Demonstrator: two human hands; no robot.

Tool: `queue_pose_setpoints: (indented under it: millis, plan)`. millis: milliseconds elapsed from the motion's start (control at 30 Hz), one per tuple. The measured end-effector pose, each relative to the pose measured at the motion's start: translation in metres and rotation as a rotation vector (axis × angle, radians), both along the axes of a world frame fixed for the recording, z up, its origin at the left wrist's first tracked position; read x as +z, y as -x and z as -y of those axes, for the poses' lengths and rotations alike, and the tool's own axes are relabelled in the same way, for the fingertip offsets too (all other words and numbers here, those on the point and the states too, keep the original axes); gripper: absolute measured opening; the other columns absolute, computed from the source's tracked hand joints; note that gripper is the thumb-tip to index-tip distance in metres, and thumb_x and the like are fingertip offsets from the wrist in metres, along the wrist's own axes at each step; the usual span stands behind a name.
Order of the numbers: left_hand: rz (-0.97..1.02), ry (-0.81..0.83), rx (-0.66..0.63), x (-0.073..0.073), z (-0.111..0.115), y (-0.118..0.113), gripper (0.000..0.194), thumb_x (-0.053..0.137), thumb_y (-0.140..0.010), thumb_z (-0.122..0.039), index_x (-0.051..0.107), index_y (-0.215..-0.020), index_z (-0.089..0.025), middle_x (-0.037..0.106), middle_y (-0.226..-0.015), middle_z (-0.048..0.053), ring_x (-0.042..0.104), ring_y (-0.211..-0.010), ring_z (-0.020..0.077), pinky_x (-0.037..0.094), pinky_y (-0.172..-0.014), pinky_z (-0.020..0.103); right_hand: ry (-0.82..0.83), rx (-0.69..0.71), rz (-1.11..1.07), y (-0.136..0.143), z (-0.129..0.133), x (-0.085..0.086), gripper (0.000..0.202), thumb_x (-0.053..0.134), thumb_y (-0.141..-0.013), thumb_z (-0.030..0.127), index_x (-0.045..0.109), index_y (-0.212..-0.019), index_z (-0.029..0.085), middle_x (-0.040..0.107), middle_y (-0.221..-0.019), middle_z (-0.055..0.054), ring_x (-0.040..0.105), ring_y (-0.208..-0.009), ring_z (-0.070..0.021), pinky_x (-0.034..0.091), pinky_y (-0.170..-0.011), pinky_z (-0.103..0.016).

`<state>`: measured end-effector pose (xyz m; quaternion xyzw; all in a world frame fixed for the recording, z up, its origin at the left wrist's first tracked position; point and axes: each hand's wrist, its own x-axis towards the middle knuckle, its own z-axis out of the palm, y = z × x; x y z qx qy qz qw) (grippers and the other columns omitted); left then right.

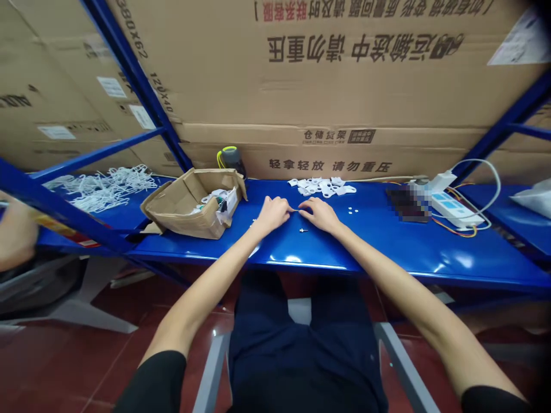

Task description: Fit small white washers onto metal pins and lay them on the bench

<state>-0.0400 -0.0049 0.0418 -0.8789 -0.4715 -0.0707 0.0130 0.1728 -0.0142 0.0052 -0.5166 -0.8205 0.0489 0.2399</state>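
Note:
My left hand (274, 214) and my right hand (319, 214) meet over the blue tabletop, fingertips pinched close together. A small thin piece (294, 210) shows between them, too tiny to name. Just in front of the hands lies a small metal part with a thin pin (303, 230). Beyond them is a loose pile of white plastic pieces with round holes (322, 187). Several tiny white bits (350, 211) rest right of my right hand. Something white peeks out partly hidden under my left forearm.
An open cardboard box (185, 221) holding small parts stands left, with a dark cylinder with a yellow strap (231, 158) behind it. At right are a power strip (456, 207), cables and a blurred dark item (408, 203). White wire-like pieces (112, 186) and another person's arm (17, 232) are far left.

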Motion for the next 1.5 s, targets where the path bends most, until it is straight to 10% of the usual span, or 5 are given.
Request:
queue_pose_setpoints:
  millis: [300, 567, 1000, 1267, 1500]
  plan:
    - [0.202, 0.178, 0.035, -0.001, -0.026, -0.052, 0.017, 0.074, -0.091, -0.025, 0.086, -0.103, -0.025, 0.083, -0.11, 0.008, 0.073, -0.11, 0.0308, 0.052, -0.099, 0.04, 0.087, -0.096, -0.021, -0.029, -0.021, -0.009, 0.018, 0.059, -0.104, 0.024, 0.076, -0.106, 0.02, 0.073, -0.11, -0.01, 0.067, -0.104, -0.0237, 0.049, -0.091, -0.034]
    - [0.474, 0.158, 0.051, -0.038, -0.039, -0.044, 0.02, 0.075, -0.096, -0.031, 0.085, -0.111, -0.023, 0.082, -0.115, 0.008, 0.074, -0.109, 0.0276, 0.054, -0.099, 0.036, 0.033, -0.151, 0.163, -0.021, -0.006, -0.006, 0.027, 0.046, -0.111, 0.031, 0.068, -0.118, 0.017, 0.067, -0.125, -0.019, 0.061, -0.12, -0.0337, 0.047, -0.093, -0.042]
    - [0.553, 0.176, 0.05, -0.046, -0.038, -0.041, 0.016, 0.075, -0.096, -0.03, 0.087, -0.103, -0.022, 0.083, -0.102, 0.007, 0.073, -0.095, 0.0248, 0.055, -0.09, 0.034, -0.012, -0.092, 0.171, -0.03, -0.008, -0.005, 0.025, 0.048, -0.107, 0.03, 0.069, -0.114, 0.018, 0.069, -0.123, -0.018, 0.062, -0.114, -0.0321, 0.047, -0.094, -0.041]
    - [0.521, 0.133, 0.051, -0.04, -0.027, -0.042, 0.016, 0.071, -0.099, -0.028, 0.085, -0.104, -0.02, 0.079, -0.112, 0.009, 0.071, -0.104, 0.0249, 0.053, -0.094, 0.034, -0.071, -0.444, 0.053, -0.108, 0.013, -0.007, 0.028, 0.049, -0.097, 0.024, 0.073, -0.111, 0.019, 0.072, -0.113, -0.019, 0.064, -0.109, -0.0359, 0.051, -0.096, -0.049]
    - [0.557, 0.173, 0.016, -0.045, -0.036, -0.041, 0.017, 0.075, -0.096, -0.029, 0.085, -0.106, -0.019, 0.08, -0.107, 0.009, 0.072, -0.101, 0.0253, 0.054, -0.094, 0.034, -0.063, -0.353, -0.058, -0.145, 0.04, -0.028, 0.034, 0.057, -0.098, 0.036, 0.076, -0.121, 0.02, 0.071, -0.103, -0.013, 0.066, -0.096, -0.0301, 0.053, -0.091, -0.045]
